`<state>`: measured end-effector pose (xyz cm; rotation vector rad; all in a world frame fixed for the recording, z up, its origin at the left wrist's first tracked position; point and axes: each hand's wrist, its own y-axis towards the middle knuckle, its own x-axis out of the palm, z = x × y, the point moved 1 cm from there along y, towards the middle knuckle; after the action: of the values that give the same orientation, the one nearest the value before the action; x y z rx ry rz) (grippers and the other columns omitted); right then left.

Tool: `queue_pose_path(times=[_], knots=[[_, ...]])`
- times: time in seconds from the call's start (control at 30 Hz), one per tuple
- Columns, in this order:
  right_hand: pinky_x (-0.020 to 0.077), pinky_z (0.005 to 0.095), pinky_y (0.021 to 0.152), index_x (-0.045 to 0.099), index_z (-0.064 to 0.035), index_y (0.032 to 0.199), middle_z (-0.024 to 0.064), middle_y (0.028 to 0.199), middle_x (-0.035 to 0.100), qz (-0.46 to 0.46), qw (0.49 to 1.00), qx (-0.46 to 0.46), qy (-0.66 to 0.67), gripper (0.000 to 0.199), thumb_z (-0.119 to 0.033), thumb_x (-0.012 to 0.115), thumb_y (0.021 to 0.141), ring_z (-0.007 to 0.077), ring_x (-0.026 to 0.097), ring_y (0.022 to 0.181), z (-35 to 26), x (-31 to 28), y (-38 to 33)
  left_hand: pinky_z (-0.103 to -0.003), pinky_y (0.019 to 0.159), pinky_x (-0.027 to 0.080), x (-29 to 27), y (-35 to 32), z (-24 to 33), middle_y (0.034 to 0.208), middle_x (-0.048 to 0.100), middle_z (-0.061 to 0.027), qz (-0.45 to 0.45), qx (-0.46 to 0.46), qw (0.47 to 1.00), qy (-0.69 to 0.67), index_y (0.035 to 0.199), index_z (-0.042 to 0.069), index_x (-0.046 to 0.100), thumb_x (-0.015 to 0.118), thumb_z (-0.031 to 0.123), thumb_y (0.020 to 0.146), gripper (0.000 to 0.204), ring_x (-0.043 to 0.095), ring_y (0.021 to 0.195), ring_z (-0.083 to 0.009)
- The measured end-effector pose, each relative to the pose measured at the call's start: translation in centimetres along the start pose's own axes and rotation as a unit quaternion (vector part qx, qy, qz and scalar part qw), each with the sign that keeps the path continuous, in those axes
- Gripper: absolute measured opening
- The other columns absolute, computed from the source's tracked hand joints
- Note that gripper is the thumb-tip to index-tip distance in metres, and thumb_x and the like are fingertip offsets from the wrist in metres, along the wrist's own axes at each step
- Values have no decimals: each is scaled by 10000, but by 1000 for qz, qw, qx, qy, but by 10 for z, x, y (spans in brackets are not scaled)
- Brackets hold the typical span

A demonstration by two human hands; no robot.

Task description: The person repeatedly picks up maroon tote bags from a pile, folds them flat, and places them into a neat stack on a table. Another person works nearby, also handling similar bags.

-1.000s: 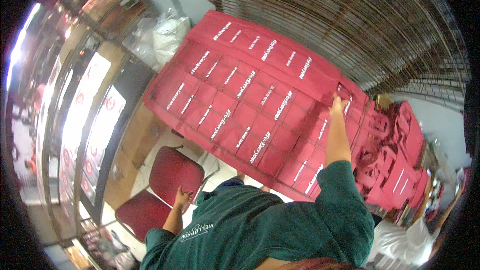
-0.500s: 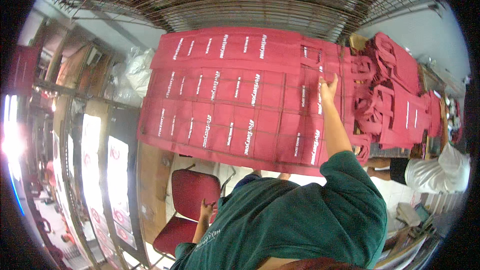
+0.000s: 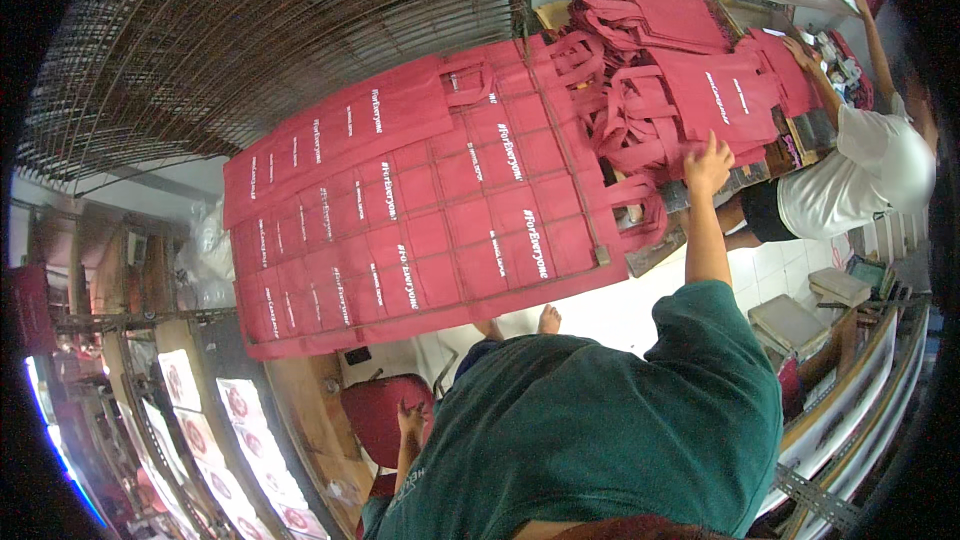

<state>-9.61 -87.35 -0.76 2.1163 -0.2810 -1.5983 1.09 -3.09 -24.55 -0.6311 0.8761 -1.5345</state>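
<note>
piled red fabric bags (image 3: 715, 90), white lettering, right hand (image 3: 708, 169) spread wide near them, left hand (image 3: 411, 421) loosely spread, red chair (image 3: 372, 408) alongside

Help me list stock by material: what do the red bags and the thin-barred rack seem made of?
Bags: probably matte fabric, judging by soft folds and floppy handles. Rack: likely dull metal, given its thin brownish rods; whether rusted or painted is unclear.
</note>
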Motion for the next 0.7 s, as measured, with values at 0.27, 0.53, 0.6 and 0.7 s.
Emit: queue_pose_path(times=[0.27, 0.53, 0.6, 0.7], knots=[[435, 455, 836, 575, -180, 1068, 75, 1196, 488, 11, 993, -121, 7, 325, -165, 598, 744, 320, 414, 1145, 9, 23, 42, -260, 576, 460, 71, -102, 99, 931, 586, -91, 57, 215, 966, 130, 1335, 89, 337, 605, 65, 817, 583, 582, 692, -128], [446, 332, 698, 582, -36, 991, 113, 854, 591, 125, 874, -277, 380, 172, -70, 539, 828, 248, 560, 769, -55, -144, 90, -248, 775, 450, 210, -155, 215, 1001, 568, -77, -100, 387, 902, 166, 1266, 26, 435, 633, 125, 825, 494, 550, 920, -135], [423, 263, 678, 583, -6, 972, 64, 812, 581, 23, 829, -275, 486, 148, -67, 531, 847, 156, 539, 746, -74, -194, 80, -275, 793, 457, 263, -174, 241, 1079, 562, -90, -193, 352, 902, 159, 1273, 46, 434, 583, 241, 861, 480, 551, 957, -159], [367, 212, 719, 563, 36, 934, 20, 830, 523, -67, 727, -274, 626, 127, -30, 503, 843, 79, 463, 784, -91, -256, 52, -342, 823, 458, 322, -176, 259, 1188, 530, -124, -382, 185, 900, 103, 1322, 103, 380, 421, 598, 850, 685, 541, 1022, -236]])
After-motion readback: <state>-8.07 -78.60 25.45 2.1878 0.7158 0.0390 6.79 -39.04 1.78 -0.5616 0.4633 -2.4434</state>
